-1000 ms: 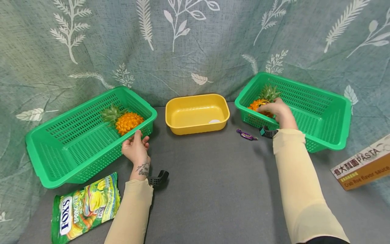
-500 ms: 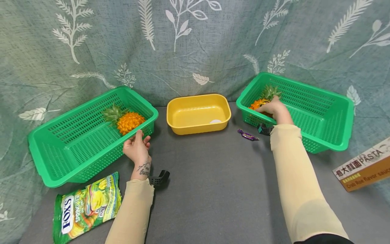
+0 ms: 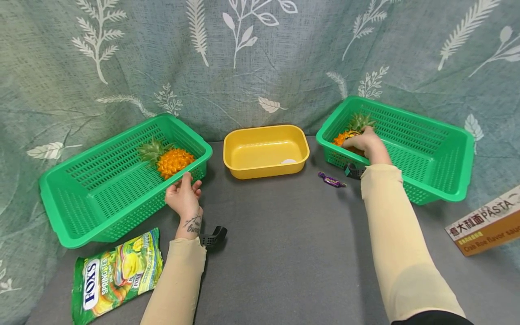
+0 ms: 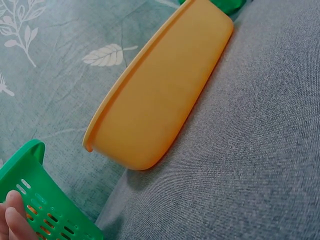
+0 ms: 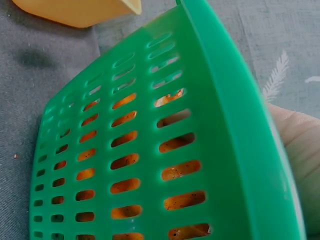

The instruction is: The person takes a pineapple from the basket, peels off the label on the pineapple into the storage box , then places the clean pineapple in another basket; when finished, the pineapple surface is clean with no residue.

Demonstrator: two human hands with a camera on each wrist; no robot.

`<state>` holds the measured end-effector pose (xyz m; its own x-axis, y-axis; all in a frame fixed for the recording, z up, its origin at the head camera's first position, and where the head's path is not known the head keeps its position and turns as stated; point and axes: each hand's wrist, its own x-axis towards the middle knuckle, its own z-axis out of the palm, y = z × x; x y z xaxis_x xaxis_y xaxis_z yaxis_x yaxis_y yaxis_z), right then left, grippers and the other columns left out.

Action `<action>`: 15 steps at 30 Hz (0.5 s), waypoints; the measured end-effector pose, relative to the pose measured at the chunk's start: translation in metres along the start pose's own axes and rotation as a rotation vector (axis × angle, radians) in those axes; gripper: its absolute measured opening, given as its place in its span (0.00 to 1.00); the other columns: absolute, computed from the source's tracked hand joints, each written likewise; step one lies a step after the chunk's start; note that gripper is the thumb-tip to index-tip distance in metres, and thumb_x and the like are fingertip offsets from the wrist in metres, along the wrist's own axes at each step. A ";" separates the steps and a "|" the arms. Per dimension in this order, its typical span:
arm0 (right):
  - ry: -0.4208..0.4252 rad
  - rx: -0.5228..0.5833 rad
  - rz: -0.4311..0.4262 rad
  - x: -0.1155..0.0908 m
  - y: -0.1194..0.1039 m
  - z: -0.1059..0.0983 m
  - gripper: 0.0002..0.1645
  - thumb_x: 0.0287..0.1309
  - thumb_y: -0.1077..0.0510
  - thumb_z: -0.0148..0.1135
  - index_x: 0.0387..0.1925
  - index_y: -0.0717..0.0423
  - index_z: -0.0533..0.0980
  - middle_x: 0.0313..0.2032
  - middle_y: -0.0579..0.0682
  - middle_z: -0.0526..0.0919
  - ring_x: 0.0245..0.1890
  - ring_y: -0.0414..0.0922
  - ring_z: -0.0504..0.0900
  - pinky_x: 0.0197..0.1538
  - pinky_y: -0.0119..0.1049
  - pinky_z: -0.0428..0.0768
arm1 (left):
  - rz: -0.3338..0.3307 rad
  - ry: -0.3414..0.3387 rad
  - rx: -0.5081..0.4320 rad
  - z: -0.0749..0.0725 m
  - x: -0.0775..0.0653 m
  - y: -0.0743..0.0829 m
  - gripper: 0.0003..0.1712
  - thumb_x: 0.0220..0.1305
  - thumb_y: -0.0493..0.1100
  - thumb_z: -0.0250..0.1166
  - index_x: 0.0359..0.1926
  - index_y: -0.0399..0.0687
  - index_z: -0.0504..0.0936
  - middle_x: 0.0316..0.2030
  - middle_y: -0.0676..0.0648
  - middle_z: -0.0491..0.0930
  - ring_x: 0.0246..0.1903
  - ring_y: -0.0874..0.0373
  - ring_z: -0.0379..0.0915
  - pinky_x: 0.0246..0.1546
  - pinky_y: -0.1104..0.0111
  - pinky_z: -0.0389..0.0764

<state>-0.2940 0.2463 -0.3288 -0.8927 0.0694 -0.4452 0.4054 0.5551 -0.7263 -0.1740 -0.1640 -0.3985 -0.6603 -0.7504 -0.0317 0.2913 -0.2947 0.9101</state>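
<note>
In the left green basket point(image 3: 126, 176), a small orange pineapple point(image 3: 175, 161) with grey-green leaves lies at the right end. My left hand point(image 3: 184, 198) holds that basket's front rim near its right corner, and two of its fingertips point(image 4: 20, 222) show against the outside wall in the left wrist view. My right hand point(image 3: 367, 144) reaches over the front rim of the right green basket point(image 3: 430, 189) and grips a second pineapple point(image 3: 345, 136). Its fingers are partly hidden; in the right wrist view the slotted wall covers most of the fruit.
A yellow bin point(image 3: 266, 172) stands between the baskets, with a small white patch on its floor. A purple-wrapped candy point(image 3: 332, 181) lies before the right basket. A green Fox's candy bag point(image 3: 118, 275) is front left, a pasta box point(image 3: 487, 221) far right. A leaf-patterned curtain point(image 3: 260, 58) hangs behind.
My right hand has shifted very slightly over the pineapple. My left hand stays at the basket rim; the whole head view has drifted a little.
</note>
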 end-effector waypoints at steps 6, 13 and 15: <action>-0.003 0.000 0.002 0.001 0.000 0.000 0.59 0.52 0.53 0.61 0.70 0.59 0.31 0.66 0.69 0.46 0.54 0.56 0.59 0.53 0.46 0.67 | -0.011 0.006 0.018 0.000 -0.001 0.001 0.06 0.60 0.39 0.62 0.29 0.44 0.73 0.25 0.45 0.75 0.13 0.64 0.75 0.13 0.75 0.72; -0.005 0.015 0.013 -0.006 -0.003 -0.007 0.60 0.52 0.52 0.63 0.70 0.56 0.31 0.66 0.67 0.48 0.49 0.56 0.62 0.49 0.48 0.69 | -0.019 0.007 0.028 0.000 -0.001 0.001 0.06 0.60 0.39 0.62 0.30 0.45 0.73 0.26 0.43 0.74 0.14 0.63 0.75 0.14 0.75 0.72; -0.003 0.030 0.017 -0.010 -0.006 -0.010 0.60 0.52 0.51 0.63 0.70 0.54 0.31 0.66 0.67 0.47 0.53 0.58 0.62 0.51 0.53 0.70 | -0.014 0.003 0.026 0.001 -0.001 0.000 0.06 0.60 0.39 0.62 0.29 0.45 0.74 0.24 0.45 0.74 0.13 0.64 0.75 0.13 0.75 0.72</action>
<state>-0.2895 0.2509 -0.3149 -0.8851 0.0757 -0.4591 0.4259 0.5291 -0.7339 -0.1738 -0.1632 -0.3979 -0.6618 -0.7483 -0.0454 0.2643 -0.2895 0.9199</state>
